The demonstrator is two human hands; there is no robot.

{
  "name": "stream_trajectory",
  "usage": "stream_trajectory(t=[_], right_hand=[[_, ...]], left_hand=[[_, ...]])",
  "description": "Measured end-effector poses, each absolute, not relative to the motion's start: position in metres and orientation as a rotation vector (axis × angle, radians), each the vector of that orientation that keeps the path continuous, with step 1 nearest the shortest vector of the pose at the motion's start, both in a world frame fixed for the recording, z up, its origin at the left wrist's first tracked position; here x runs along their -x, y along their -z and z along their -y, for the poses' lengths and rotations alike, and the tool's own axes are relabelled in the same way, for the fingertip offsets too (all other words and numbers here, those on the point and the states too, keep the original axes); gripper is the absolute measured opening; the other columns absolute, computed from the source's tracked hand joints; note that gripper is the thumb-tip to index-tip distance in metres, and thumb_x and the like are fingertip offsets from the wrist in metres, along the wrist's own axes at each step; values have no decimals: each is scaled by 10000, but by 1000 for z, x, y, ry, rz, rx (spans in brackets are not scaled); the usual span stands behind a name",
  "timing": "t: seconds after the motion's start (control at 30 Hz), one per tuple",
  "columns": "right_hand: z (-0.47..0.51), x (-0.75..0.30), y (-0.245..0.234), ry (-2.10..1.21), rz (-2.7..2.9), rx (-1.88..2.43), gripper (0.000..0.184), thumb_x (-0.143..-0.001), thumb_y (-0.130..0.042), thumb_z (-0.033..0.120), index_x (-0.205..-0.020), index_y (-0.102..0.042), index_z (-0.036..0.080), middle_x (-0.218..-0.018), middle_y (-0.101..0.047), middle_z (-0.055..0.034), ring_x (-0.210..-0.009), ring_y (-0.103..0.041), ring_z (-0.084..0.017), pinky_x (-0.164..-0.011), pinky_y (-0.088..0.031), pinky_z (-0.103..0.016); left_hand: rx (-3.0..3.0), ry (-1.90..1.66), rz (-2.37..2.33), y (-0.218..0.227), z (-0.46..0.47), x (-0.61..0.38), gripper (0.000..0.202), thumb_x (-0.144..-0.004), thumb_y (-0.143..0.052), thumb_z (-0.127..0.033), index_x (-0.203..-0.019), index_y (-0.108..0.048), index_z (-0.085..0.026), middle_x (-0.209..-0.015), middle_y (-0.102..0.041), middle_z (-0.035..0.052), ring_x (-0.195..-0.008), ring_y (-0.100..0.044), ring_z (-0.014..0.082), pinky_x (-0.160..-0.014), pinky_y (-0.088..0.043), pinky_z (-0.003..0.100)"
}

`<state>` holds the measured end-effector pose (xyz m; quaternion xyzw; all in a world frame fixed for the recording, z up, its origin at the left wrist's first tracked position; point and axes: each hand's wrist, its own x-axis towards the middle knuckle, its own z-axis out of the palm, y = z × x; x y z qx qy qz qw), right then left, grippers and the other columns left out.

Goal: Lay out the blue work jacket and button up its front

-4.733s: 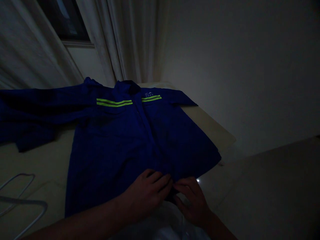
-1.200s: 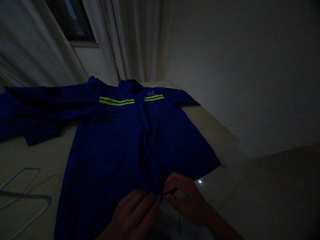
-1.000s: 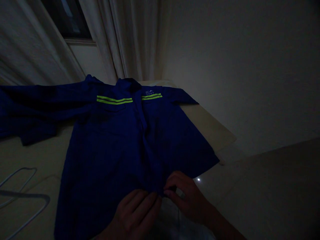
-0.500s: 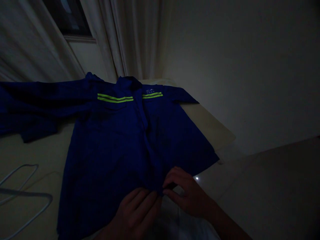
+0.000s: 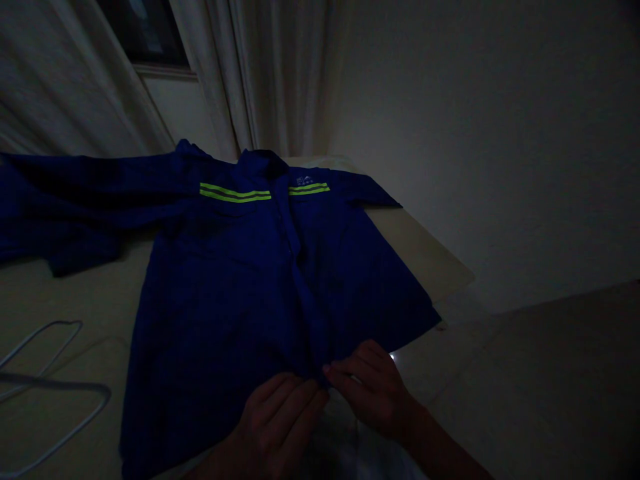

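A dark blue jacket (image 5: 225, 280) with yellow-green stripes across the chest lies front up, its collar away from me and one sleeve stretched to the left. At the bottom of its front opening, my left hand (image 5: 280, 417) is closed on the hem, fingers bent over the cloth. Just to its right, my right hand (image 5: 373, 387) pinches the same hem edge between thumb and fingers. Both hands nearly touch. What lies between the fingertips is too dark to make out beyond the cloth.
The jacket lies on a pale table-like surface (image 5: 430, 257) whose corner juts out at right. A white looped wire-like thing (image 5: 65, 387) rests at left. Curtains (image 5: 280, 80) hang behind, beside a dark window (image 5: 147, 33). A plain wall (image 5: 475, 133) and the floor (image 5: 550, 360) are at right.
The fingers of my right hand have drawn closer together at the hem. My left hand stays on the cloth. The whole view has shifted slightly.
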<state>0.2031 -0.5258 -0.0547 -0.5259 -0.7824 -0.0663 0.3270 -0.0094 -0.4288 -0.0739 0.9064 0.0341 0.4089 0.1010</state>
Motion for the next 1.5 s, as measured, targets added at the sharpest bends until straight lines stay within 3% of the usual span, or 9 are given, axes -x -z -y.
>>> stream_trajectory(t=[0.1,0.23,0.4,0.67,0.8,1.0,1.2,1.3,1.5], right_hand=[[526,-208,50,-64,2018,1432,161,-1037,-638,171,-1169,-719,214,-901,-761,-30,-768,-639,-173,-695,-435,-364],[524,-215,41,-483,1928,1468,354,-1034,-674,458,-1317,-701,246,-1076,-736,-57,-957,-671,-193,-840,-489,-366],[518,-213,39,-539,1884,1450,168,-1069,-635,335,-1087,-775,245,-988,-725,-22,-926,-662,-156,-839,-460,-335],[504,-215,29,-387,2083,1492,149,-1073,-615,319,-1019,-700,209,-972,-707,-30,-894,-604,-177,-838,-402,-360],[495,-221,12,-436,2175,1473,136,-1058,-641,329,-1005,-685,212,-1019,-701,-34,-929,-599,-182,-849,-406,-358],[487,-227,2,-462,2242,1349,79,-1049,-636,282,-1049,-666,209,-1295,-715,-72,-1242,-607,-216,-1025,-418,-392],[482,-235,-1,-568,2515,1238,69,-1063,-578,238,-1047,-643,217,-1422,-699,-45,-1490,-459,-194,-1208,-267,-418],[476,-238,-5,-568,2602,1249,61,-1058,-587,242,-1067,-643,220,-1269,-758,-31,-1422,-521,-191,-1216,-221,-426],[466,-235,-17,-432,2674,1335,149,-1075,-574,320,-987,-625,211,-1036,-738,-28,-1057,-616,-197,-1069,-303,-412]], left_hand=[[-2717,-1181,-70,74,427,11,329,-1046,-412,-93,-1141,-728,-87,-1007,-790,108,-919,-722,176,-849,-600,315],[-2766,-1151,-62,72,426,16,359,-1067,-385,-104,-1140,-736,-107,-1034,-793,92,-981,-725,177,-910,-590,322],[-2803,-1183,-2,68,425,16,378,-1072,-361,-101,-1115,-737,-108,-1031,-782,92,-982,-709,185,-915,-575,345],[-2909,-1082,-8,65,427,6,290,-1045,-457,-126,-1182,-705,-60,-1001,-717,123,-807,-629,185,-717,-525,355],[-2749,-1247,31,64,425,3,289,-1049,-449,-104,-1122,-726,-70,-1009,-726,117,-831,-625,179,-719,-515,342],[-2716,-1319,12,62,424,-1,279,-1040,-458,-85,-1133,-721,-90,-970,-740,89,-832,-628,166,-738,-528,337],[-2874,-1206,-136,56,430,-5,309,-1050,-402,-108,-1114,-704,-102,-865,-681,77,-743,-566,170,-698,-501,338],[-2826,-1261,-113,58,431,-7,296,-1042,-413,-85,-1086,-705,-100,-884,-683,77,-730,-551,165,-672,-472,340],[-2760,-1322,-20,65,427,-6,250,-1021,-479,-73,-1082,-722,-81,-955,-700,87,-747,-559,161,-680,-441,353]])
